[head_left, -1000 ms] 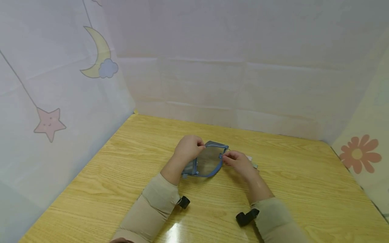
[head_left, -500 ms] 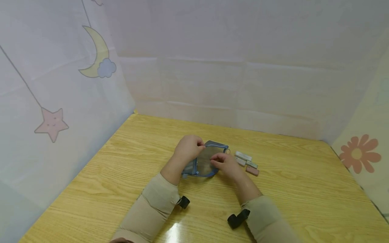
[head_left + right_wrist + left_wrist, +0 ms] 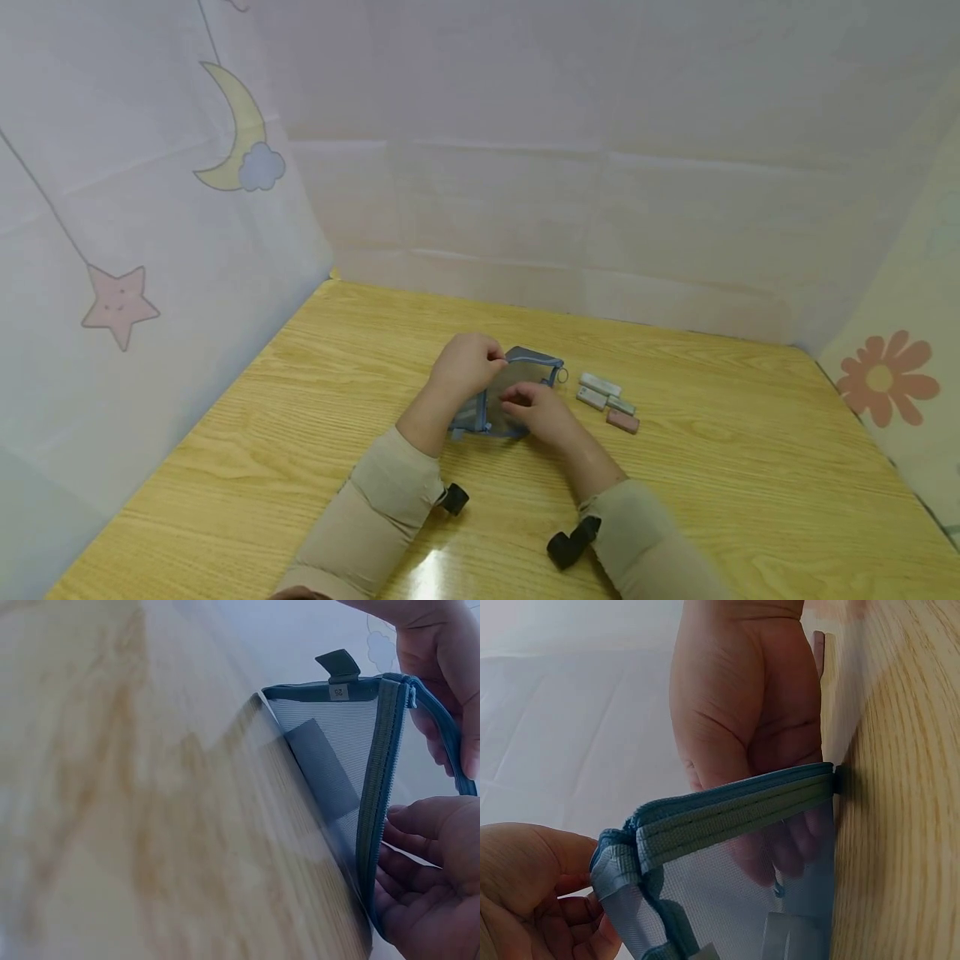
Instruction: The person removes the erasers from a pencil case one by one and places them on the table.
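Note:
A blue-edged mesh zipper pouch (image 3: 480,408) stands on the table, its zipped mouth spread apart. My left hand (image 3: 467,367) pinches the upper edge of that mouth; in the left wrist view the left hand (image 3: 536,896) grips a corner of the trim. Inside the opening are the fingers of my right hand (image 3: 543,412), loosely bent. Through the mesh, the left wrist view shows the right hand's (image 3: 750,697) fingertips with nothing seen between them. In the right wrist view, a dark rectangular piece (image 3: 322,769) shows through the pouch wall.
To the right of the pouch lie several small rectangular blocks, among them a white one (image 3: 600,384), a green one (image 3: 621,406) and a pink one (image 3: 623,422). A thin ring (image 3: 562,376) hangs at the pouch's far corner. Printed cloth walls (image 3: 480,192) border the wooden table (image 3: 300,450).
My right hand has moved left from the pouch's right edge into its opening, uncovering the small blocks. The left hand keeps its hold on the pouch edge.

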A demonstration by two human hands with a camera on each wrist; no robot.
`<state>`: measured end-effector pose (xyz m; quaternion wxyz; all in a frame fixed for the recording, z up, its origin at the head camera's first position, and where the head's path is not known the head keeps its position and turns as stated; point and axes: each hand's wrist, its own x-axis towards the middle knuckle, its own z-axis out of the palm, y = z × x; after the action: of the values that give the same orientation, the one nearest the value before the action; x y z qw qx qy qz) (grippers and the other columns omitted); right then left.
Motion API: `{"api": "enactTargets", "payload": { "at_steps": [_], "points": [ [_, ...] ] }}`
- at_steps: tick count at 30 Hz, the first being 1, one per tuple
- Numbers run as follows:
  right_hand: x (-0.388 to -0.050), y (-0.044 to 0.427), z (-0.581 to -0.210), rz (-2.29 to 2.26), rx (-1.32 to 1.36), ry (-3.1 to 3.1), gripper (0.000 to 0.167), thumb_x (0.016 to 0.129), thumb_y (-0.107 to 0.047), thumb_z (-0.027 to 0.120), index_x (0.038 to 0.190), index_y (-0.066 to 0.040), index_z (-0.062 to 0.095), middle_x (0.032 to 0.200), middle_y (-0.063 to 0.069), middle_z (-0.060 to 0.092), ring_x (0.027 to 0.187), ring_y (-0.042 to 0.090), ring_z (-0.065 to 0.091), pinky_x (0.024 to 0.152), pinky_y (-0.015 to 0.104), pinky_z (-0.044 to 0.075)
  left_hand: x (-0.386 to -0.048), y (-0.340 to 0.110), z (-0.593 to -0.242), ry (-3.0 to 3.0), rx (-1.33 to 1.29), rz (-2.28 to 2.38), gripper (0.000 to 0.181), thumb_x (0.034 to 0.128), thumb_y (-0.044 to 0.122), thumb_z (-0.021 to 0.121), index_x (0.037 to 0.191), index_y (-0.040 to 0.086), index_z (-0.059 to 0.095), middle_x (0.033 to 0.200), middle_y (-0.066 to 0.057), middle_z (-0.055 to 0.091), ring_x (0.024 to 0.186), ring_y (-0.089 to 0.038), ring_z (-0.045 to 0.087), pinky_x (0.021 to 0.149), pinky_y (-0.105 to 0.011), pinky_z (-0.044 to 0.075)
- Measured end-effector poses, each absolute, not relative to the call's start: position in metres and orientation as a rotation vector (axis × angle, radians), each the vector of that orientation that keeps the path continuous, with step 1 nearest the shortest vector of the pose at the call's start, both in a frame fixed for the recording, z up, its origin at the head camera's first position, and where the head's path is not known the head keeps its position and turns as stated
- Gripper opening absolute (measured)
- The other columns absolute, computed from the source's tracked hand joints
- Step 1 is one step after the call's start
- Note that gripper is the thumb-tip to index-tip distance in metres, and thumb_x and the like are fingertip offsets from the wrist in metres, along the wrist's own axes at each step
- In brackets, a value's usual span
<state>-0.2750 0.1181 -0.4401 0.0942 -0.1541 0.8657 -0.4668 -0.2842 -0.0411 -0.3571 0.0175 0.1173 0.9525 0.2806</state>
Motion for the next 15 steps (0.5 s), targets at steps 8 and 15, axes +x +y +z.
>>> {"api": "enactTargets", "payload": {
  "at_steps": [8,15],
  "points": [
    [-0.2755,0.1128,-0.4411,-1.429,-0.491,2.526,0.022,0.087,-0.012,0.063,0.107,-0.005,0.065,0.104,0.006,0.065,0.095,0.022,0.06,0.076,0.033,0.05,-0.285,-0.0412,-0.3583,2.965,0.374,0.875,0.011,0.0879,0.023,0.062,0.081,0.019,0.07,0.085,0.005,0.065,0.07,-0.009,0.056,0.063,-0.027,0.047],
    [-0.2754,0.1079,-0.4413,-1.41,-0.481,2.532,0.022,0.087,-0.014,0.062,0.108,-0.008,0.065,0.104,0.005,0.065,0.096,0.021,0.06,0.076,0.032,0.05,-0.2858,-0.0403,-0.3592,2.959,0.368,0.868,0.012,0.0883,0.024,0.062,0.084,0.017,0.071,0.086,0.005,0.065,0.07,-0.01,0.055,0.064,-0.028,0.047]
  ]
}}
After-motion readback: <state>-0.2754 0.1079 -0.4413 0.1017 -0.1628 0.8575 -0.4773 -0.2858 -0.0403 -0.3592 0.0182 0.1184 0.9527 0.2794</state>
